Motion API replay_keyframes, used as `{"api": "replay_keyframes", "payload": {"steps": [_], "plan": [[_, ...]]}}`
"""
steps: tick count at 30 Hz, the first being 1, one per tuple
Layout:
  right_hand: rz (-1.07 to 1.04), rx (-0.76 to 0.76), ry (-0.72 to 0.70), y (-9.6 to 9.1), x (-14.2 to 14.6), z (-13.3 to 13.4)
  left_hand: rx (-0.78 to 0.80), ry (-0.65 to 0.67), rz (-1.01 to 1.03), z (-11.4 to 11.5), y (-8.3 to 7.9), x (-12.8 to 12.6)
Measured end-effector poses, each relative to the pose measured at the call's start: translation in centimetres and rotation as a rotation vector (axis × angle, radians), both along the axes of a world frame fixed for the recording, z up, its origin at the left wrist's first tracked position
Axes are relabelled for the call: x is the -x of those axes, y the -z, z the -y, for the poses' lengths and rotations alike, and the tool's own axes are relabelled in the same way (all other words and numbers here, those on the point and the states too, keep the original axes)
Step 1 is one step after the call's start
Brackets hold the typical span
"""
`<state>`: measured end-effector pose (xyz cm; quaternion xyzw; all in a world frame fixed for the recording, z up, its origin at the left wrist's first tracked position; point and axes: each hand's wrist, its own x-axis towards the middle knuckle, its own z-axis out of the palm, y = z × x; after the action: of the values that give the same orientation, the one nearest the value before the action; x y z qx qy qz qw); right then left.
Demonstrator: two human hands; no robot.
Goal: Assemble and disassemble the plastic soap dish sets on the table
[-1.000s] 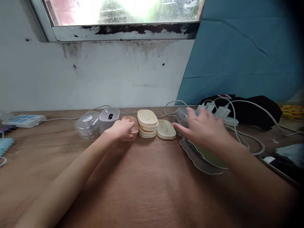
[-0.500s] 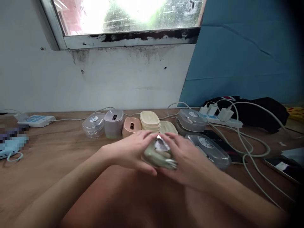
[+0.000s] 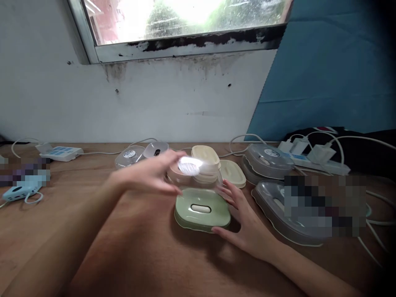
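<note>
Both hands had enclosed the green slotted container [image 3: 202, 218] half a second earlier. It now sat on or just above the counter [image 3: 136, 251], its clear labelled cover [image 3: 189, 166] raised in the left hand's [image 3: 148, 174] pinch, indicating separation. The right hand [image 3: 246, 220] curved alongside the container; its grip could not be confirmed.

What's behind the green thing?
Behind the green thing are a peach box and a cream stack, partly seen through a blurry clear cover. The left hand hides some of the box.
</note>
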<state>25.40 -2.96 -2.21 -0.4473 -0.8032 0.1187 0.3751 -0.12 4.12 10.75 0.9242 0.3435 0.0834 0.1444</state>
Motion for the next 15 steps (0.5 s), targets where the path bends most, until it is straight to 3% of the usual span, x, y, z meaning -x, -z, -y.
{"api": "replay_keyframes", "payload": {"steps": [1, 3, 5, 6, 11, 15], "plan": [[0.019, 0.016, -0.009, 0.0, 0.1, 0.0, -0.096, -0.156, 0.065, -0.7, -0.8, 1.4], [0.101, 0.016, -0.019, 0.0, 0.2, -0.1, -0.288, -0.606, 0.084, -2.4, -1.8, 4.5], [0.167, -0.005, -0.015, -0.1, 0.3, -0.2, -0.316, -0.974, 0.015, -4.5, -1.5, 7.3], [0.183, -0.011, -0.014, -0.2, 0.3, -0.3, -0.254, -1.048, -0.053, -5.4, -1.0, 8.4], [0.245, 0.011, -0.031, -0.3, 0.4, -0.3, 0.020, -1.016, -0.269, -8.4, 2.4, 10.7], [0.275, 0.060, -0.044, -0.4, 0.6, -0.3, 0.081, -0.967, -0.311, -8.3, 2.9, 10.4]]}}
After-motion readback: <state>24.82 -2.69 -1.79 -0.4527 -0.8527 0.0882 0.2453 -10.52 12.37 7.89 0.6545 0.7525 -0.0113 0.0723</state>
